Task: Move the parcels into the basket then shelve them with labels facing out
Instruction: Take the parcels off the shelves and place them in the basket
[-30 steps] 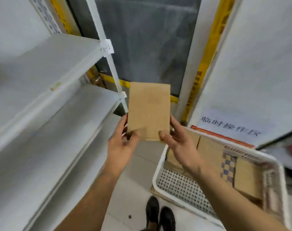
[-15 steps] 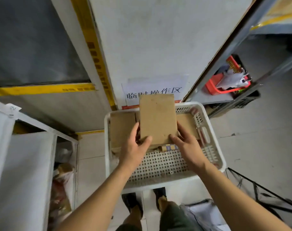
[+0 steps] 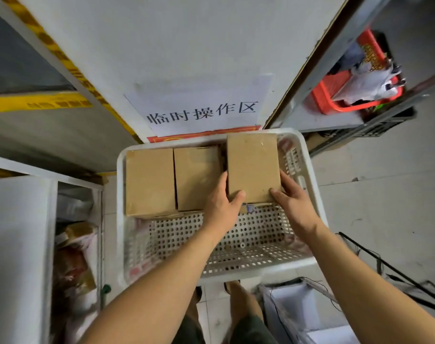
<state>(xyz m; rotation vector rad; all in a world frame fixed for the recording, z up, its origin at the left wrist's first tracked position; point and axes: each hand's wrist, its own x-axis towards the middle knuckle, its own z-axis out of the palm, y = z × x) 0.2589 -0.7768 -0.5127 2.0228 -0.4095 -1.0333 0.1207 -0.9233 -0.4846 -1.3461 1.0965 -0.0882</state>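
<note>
Both hands (image 3: 221,207) gripping parcel (image 3: 253,167)

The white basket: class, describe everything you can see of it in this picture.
The white basket is a rectangular plastic crate with perforated floor and slotted walls, standing on the tiled floor below a paper sign. Two brown cardboard parcels lie at its far left; a third parcel, gripped by the left hand and right hand, is over its far right.
</note>
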